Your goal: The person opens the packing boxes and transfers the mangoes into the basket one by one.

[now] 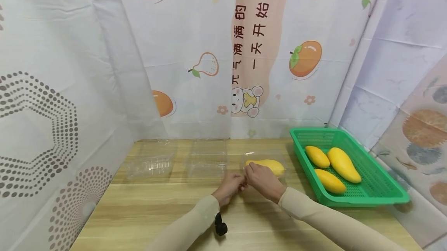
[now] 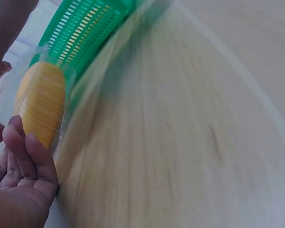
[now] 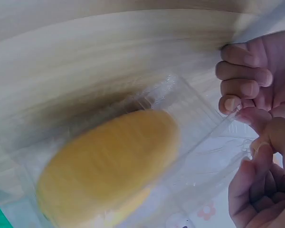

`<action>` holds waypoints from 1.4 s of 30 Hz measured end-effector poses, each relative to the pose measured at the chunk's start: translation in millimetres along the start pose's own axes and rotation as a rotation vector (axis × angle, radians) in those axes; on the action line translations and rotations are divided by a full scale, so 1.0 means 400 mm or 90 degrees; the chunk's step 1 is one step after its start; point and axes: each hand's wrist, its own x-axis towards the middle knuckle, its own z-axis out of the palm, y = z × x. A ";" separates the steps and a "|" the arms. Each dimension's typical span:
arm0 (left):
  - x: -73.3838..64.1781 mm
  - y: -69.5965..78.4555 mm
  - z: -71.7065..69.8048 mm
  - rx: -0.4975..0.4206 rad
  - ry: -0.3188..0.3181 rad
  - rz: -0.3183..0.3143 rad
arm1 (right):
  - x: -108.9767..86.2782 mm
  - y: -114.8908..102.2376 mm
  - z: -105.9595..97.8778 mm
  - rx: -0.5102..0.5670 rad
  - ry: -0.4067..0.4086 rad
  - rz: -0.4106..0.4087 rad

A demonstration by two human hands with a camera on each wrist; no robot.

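Observation:
A yellow mango (image 1: 268,166) lies inside a transparent plastic box (image 3: 192,102) on the right half of the table. At the box's left end my two hands almost meet. My left hand (image 1: 230,187), nearer to me, pinches the rim of the box between thumb and forefinger. Just beyond it, my right hand (image 1: 262,180) pinches the thin plastic edge at the same end with its fingertips. In the right wrist view the mango (image 3: 109,166) fills much of the blurred box. The left wrist view shows the left fingers (image 2: 42,156) curled in front of the mango.
To the right stands a green basket (image 1: 370,200) with three mangoes (image 1: 343,165) in it. Two more transparent plastic boxes, one at the far left (image 1: 150,165) and one in the middle (image 1: 207,163), stand at the back of the table, before a printed curtain (image 1: 195,18).

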 end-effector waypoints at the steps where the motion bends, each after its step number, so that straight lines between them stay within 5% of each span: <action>1: 0.000 0.000 0.000 0.000 0.003 0.001 | 0.004 0.001 -0.003 -0.007 -0.002 0.001; 25: -0.011 0.003 -0.011 0.021 -0.039 0.021 | -0.070 0.030 0.020 0.087 0.060 0.039; 33: -0.010 0.008 -0.013 0.017 -0.040 0.011 | -0.102 0.062 0.025 0.058 0.143 0.037; 42: -0.020 0.011 -0.009 0.030 -0.034 0.021 | -0.100 0.097 -0.007 0.179 0.148 0.088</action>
